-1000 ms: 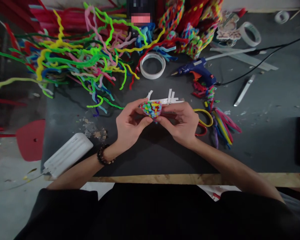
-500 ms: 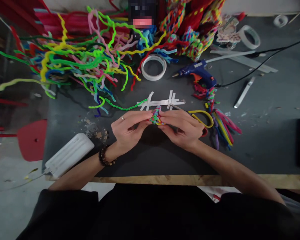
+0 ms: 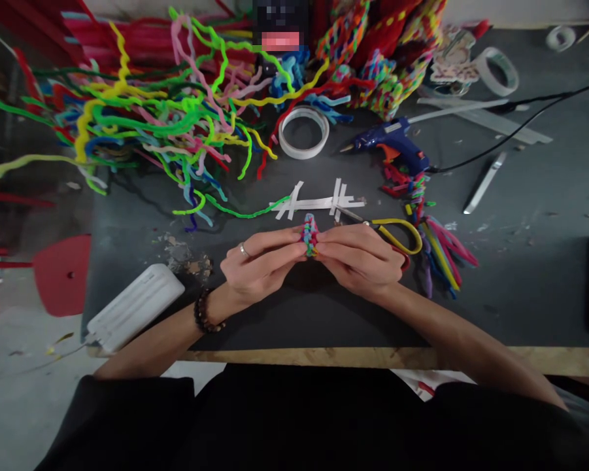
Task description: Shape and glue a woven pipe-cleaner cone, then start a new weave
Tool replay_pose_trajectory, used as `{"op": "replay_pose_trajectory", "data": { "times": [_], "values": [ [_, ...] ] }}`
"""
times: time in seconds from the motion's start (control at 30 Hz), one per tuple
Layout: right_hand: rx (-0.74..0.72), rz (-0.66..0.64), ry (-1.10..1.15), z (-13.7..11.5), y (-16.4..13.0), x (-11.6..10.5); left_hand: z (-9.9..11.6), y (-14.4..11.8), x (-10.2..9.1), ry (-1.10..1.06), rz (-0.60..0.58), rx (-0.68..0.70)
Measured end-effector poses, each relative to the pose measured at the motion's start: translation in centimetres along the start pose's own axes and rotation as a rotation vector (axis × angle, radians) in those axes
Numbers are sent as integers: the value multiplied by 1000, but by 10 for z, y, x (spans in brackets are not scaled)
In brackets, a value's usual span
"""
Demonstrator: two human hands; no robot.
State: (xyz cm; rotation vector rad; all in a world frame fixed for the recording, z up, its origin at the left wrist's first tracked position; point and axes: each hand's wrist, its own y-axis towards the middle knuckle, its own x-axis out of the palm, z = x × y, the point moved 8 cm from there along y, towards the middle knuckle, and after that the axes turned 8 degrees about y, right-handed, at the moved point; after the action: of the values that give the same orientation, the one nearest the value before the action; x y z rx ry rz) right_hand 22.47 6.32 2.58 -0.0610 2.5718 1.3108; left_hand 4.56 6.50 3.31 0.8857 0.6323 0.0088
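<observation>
Between my two hands is a small multicoloured woven piece of pipe cleaners (image 3: 310, 234), held above the dark table. My left hand (image 3: 262, 261) pinches its left side with the fingertips; a ring and a beaded bracelet show on that arm. From the other side my right hand (image 3: 360, 258) grips it with thumb and fingers. The fingers cover much of the piece. Just beyond my right hand lie scissors with yellow handles (image 3: 399, 235), partly hidden by it. White tape strips (image 3: 311, 203) are stuck on the table ahead of both hands, with a green pipe cleaner (image 3: 248, 214) reaching them.
Loose pipe cleaners (image 3: 151, 118) heap up at the back left. A tape roll (image 3: 304, 133) and a blue glue gun (image 3: 392, 144) with a cord lie mid-table. A white power strip (image 3: 134, 307) sits front left. Bundled pipe cleaners (image 3: 441, 248) lie to the right.
The woven piece has turned in my hands and now looks narrower and more upright. My fingers have shifted their hold on it and sit slightly lower.
</observation>
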Motion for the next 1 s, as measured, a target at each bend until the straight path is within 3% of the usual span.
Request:
{"op": "replay_pose_trajectory", "data": {
  "times": [0.17, 0.3, 0.67, 0.9, 1.0],
  "values": [
    [-37, -3, -1, -2, -1, 1, -3, -3, 0, -105, 14, -11],
    [-48, 45, 8, -2, -2, -2, -4, -4, 1, -149, -38, -43],
    [-82, 1, -3, -4, -3, 0, 2, -2, -1, -115, -22, 10],
    [34, -11, -32, 3, 0, 0, -6, -3, 1, -80, -5, -143],
    [63, 8, 15, 5, 0, -1, -23, -6, 9, -219, -43, -330]
  ]
}}
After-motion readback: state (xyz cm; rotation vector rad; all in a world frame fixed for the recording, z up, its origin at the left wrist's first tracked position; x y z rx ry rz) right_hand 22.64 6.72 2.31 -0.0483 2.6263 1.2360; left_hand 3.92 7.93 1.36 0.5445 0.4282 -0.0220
